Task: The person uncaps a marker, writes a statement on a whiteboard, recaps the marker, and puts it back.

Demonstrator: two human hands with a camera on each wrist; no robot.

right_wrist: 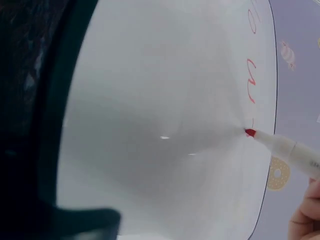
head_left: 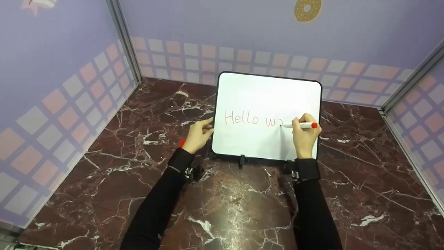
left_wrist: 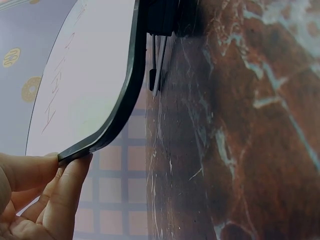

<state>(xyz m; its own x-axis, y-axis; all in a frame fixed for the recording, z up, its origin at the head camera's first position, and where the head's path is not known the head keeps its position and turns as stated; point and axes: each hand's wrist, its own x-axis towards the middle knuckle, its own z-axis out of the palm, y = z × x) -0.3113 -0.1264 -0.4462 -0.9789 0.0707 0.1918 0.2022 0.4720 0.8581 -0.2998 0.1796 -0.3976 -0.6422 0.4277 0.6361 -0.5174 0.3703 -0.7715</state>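
Observation:
A whiteboard (head_left: 249, 93) with a black rim leans on a stand, bearing red handwriting that reads "Hello w" and a partly formed letter. My left hand (head_left: 197, 135) pinches the board's left edge; in the left wrist view, the thumb (left_wrist: 35, 170) lies on the front face and the fingers are behind the rim. With my right hand (head_left: 305, 135) I hold a white marker (head_left: 298, 125) with a red end. Its red tip (right_wrist: 250, 132) is right at the board's surface, by the unfinished letter after the "w".
The board's dark stand (head_left: 241, 161) rests on a brown marbled table (head_left: 236, 201). A small red object (head_left: 182, 142) lies partly hidden behind my left wrist. Purple walls (head_left: 208, 24) with checkered bands close in the back and both sides.

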